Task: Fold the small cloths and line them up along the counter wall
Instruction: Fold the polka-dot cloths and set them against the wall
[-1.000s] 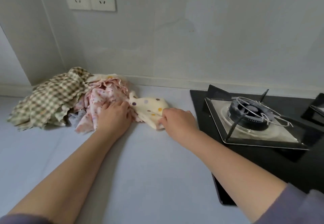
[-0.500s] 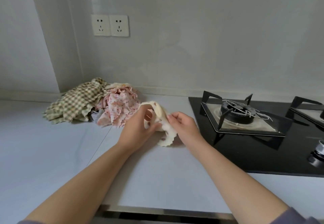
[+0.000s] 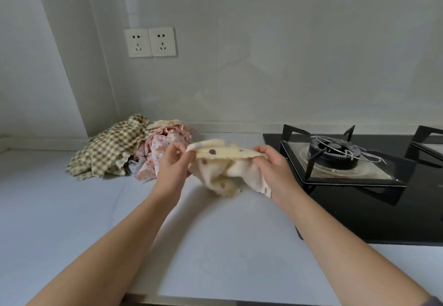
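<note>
While the cream dotted cloth [image 3: 223, 176] is held up just above the table [image 3: 72, 221], near the middle of the scene, its upper edge is stretched level between both hands. The rest hangs in a crumpled bunch whose lowest folds appear to touch the surface. One corner is pinched by the left hand [image 3: 171, 169] between thumb and curled fingers, and the far end of the edge is pinched in the same way by the right hand [image 3: 275, 171]. The step in hand is judged to be the opening-out of a cloth before it is folded. No folded cloth is seen along the wall [image 3: 263, 78], so the task is taken to be near its start. What is called for next is probably that the cloth be drawn flat, laid on the bare table in front, and its edges brought together squarely, since the bunched lower part would otherwise be folded in creased. To the left and farther off, a heap of unfolded cloths lies by the wall, with a checked cloth [image 3: 107, 152] on its left and a pink floral cloth [image 3: 160, 147] just beside the left hand. To the right, a black gas hob [image 3: 335, 159] is set close to the right hand, and the cloth would have to be kept off its burner.
</note>
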`<control>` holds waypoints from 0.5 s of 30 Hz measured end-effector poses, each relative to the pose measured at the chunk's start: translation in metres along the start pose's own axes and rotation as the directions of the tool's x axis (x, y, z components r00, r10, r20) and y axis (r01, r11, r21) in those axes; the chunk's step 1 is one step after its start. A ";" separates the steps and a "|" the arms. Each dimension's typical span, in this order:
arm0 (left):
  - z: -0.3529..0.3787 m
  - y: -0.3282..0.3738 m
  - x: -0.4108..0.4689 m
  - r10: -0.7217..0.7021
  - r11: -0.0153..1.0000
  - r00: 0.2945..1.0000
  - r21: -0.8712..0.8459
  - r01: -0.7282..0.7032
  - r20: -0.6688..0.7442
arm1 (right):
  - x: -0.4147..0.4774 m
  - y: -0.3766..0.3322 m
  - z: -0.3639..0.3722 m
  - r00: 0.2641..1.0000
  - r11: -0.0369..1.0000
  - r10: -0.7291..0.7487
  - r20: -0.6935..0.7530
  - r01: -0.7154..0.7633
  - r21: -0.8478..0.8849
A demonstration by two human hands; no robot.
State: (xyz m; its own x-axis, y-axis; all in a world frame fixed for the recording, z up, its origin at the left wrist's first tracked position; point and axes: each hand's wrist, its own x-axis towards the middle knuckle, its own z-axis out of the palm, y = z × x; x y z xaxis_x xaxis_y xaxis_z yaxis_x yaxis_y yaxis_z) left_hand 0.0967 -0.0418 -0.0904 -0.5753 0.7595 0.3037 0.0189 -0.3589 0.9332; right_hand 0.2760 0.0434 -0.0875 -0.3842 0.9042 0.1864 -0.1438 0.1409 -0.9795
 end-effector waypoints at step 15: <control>-0.042 -0.012 0.006 0.121 0.568 0.992 0.821 -0.054 -0.019 | 0.005 0.001 -0.025 0.990 0.971 -0.128 -0.055 0.115 -0.208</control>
State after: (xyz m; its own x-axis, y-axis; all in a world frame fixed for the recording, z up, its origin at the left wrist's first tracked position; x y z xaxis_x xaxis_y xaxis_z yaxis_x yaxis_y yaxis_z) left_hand 0.0590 -0.0556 -0.1074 -0.5842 0.6999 0.4110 0.7133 0.2011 0.6714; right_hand 0.2965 0.0579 -0.0890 -0.3121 0.8993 0.3063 0.0057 0.3241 -0.9460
